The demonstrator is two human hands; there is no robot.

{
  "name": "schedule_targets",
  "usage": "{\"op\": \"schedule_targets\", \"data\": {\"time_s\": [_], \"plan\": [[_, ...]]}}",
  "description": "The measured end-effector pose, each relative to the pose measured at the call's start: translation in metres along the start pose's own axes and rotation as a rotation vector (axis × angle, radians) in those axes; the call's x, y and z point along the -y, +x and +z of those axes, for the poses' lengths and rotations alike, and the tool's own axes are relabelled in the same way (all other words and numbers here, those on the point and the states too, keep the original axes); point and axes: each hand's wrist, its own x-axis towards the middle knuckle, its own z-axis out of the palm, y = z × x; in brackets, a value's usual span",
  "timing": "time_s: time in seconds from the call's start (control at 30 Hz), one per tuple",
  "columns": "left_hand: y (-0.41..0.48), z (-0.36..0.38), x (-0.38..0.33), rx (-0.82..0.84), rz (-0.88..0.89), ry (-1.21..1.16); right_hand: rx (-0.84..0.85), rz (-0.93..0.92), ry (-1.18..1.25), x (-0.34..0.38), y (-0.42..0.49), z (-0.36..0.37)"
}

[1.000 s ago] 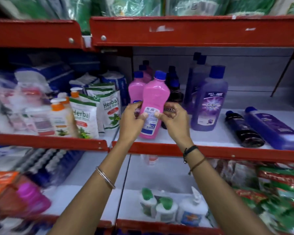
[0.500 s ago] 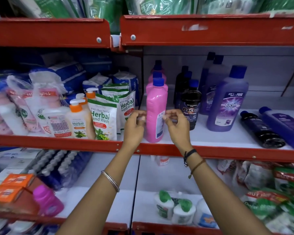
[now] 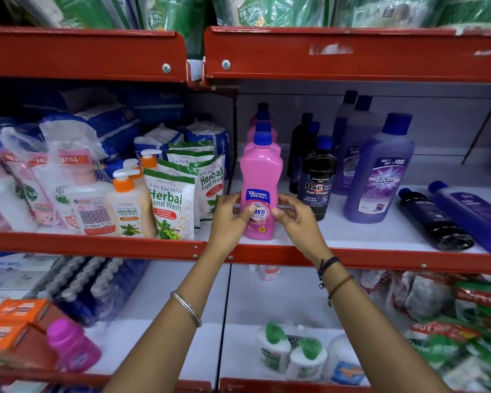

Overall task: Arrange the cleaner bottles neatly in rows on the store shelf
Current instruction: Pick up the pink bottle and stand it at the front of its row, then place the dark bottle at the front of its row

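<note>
We pinch the upright pink bottle point(image 3: 260, 188) between left hand point(image 3: 229, 217) and right hand point(image 3: 295, 219) at the shelf point(image 3: 352, 258) front (label outward), its row straight behind.

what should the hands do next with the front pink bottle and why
Probably let go and reach for the lying bottles. The pink bottle stands upright, label forward, heading its row, while the black bottle and the purple bottle lie flat on the shelf.
</note>
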Motion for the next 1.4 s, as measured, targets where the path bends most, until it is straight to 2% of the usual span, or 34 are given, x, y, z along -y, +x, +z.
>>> {"op": "schedule_targets", "data": {"time_s": [0.17,0.23,0.33,0.37,0.43,0.53,0.63,0.77,0.83,0.93,1.07,1.23,1.3,1.4], "plan": [[-0.002,0.007,-0.005,-0.072,-0.01,0.094,0.023,0.046,0.0,0.004,0.003,-0.005],[-0.013,0.014,-0.013,-0.2,0.005,0.059,0.019,0.056,0.015,0.006,0.002,-0.008],[-0.036,0.038,-0.038,-0.429,0.273,0.077,-0.046,0.065,0.057,0.009,-0.002,-0.025],[-0.042,0.048,-0.046,-0.439,0.362,0.079,-0.069,0.071,0.078,0.008,-0.003,-0.035],[-0.048,0.075,-0.063,-0.353,0.47,0.055,-0.113,0.084,0.105,0.006,-0.009,-0.063],[-0.047,0.117,-0.08,-0.217,0.519,0.021,-0.208,0.092,0.032,-0.002,-0.016,-0.109],[-0.04,0.165,-0.089,-0.091,0.421,0.003,-0.356,0.109,-0.042,-0.012,-0.025,-0.168],[-0.029,0.232,-0.099,0.212,0.188,0.082,-0.542,0.126,-0.325,-0.027,-0.029,-0.245],[-0.024,0.264,-0.102,0.332,0.139,0.151,-0.543,0.18,-0.484,-0.036,-0.026,-0.276],[-0.011,0.305,-0.111,0.427,0.001,0.209,-0.391,0.314,-0.646,-0.051,-0.018,-0.306],[0.005,0.34,-0.113,0.455,-0.21,0.325,-0.217,0.508,-0.717,-0.065,-0.013,-0.317],[0.007,0.355,-0.107,0.373,-0.3,0.182,-0.247,0.477,-0.588,-0.07,-0.018,-0.325],[0.002,0.354,-0.106,0.318,-0.282,0.077,-0.277,0.418,-0.501,-0.07,-0.024,-0.327],[-0.007,0.345,-0.115,0.229,-0.102,0.008,-0.348,0.338,-0.247,-0.063,-0.033,-0.326]]}}
